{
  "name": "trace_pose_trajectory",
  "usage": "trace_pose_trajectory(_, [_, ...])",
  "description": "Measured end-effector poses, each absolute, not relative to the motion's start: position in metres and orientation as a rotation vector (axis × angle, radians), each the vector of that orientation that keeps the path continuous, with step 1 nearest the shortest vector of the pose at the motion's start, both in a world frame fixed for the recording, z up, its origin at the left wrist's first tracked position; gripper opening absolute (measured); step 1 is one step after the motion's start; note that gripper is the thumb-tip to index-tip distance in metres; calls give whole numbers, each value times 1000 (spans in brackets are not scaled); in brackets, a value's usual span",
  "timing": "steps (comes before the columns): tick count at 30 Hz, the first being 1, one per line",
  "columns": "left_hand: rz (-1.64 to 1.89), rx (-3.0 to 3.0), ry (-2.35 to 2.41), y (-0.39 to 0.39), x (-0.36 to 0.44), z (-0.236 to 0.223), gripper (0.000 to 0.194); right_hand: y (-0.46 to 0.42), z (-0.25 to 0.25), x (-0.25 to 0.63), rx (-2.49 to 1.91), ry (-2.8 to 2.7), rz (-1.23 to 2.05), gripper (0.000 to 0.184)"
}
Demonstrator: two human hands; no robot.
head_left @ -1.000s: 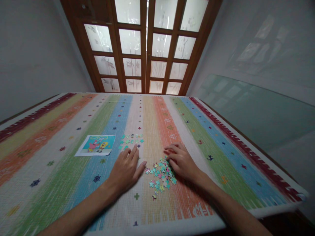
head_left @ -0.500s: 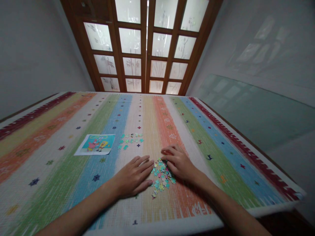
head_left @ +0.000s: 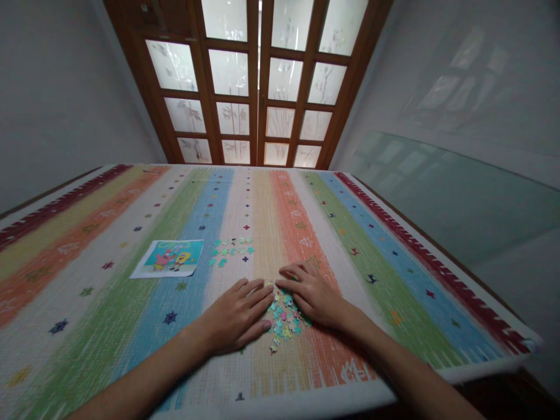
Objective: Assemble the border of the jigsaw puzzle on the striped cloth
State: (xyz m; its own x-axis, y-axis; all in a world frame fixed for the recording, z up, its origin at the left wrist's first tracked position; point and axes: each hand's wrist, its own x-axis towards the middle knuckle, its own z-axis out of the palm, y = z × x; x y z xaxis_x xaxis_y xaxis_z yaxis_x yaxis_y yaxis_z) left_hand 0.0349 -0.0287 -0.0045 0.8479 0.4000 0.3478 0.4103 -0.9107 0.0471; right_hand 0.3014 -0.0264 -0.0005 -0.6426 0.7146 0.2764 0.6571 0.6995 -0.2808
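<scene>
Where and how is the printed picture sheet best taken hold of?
Probably pinch the printed picture sheet by its near-left corner, from the left: it lies flat, white margin shows there, and laid-out puzzle pieces sit to its right.

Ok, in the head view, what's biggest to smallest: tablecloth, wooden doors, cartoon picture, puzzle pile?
1. Tablecloth
2. Wooden doors
3. Cartoon picture and puzzle pile: too close to rank; the puzzle pile looks nearer and is partly hidden.

My head camera looks forward and down from near the striped tablecloth [head_left: 265,224]. It faces the glazed wooden doors [head_left: 254,116] beyond.
</scene>
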Motion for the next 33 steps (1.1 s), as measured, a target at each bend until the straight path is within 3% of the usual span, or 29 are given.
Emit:
trace_pose_trajectory(15, [-554, -2587, -1350, -23, 28, -19, 50, -25, 1, 303, -1031, -2526, 213, 29])
trace_pose_trajectory(29, [-452, -2572, -1378, -21, 27, -16, 47, -17, -3, 316, -1148, -2349, 133, 27])
trace_pose_trajectory(33, [-445, -2569, -1346, -20, 27, -13, 45, -19, -2, 313, -1069, -2420, 163, 34])
